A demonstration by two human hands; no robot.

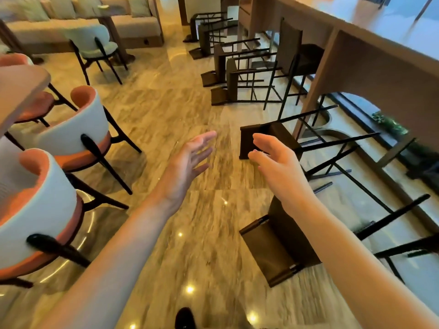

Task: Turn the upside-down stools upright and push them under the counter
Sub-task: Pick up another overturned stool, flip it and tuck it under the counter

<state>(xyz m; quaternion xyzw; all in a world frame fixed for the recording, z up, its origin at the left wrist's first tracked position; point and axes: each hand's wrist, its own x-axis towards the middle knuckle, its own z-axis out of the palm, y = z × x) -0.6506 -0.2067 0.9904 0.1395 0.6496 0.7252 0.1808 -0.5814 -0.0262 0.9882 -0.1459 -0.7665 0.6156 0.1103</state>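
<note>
Several dark brown bar stools with thin black legs lie tipped over on the marble floor along the counter (370, 55) at the right. The nearest stool (273, 248) lies below my right forearm, and another tipped stool (273, 134) sits just beyond my fingers. One stool (301, 55) stands upright, tucked against the counter further back. My left hand (187, 162) and my right hand (275, 160) are both stretched forward in the air with straight fingers, holding nothing. More tipped stools (225, 74) lie in a row toward the back.
Round white and orange armchairs (71, 129) crowd the left side beside a table edge (21, 91). A beige sofa (83, 27) stands at the back left. A strip of marble floor (166, 110) runs between the chairs and the stools. A dark shoe (185, 319) shows at the bottom.
</note>
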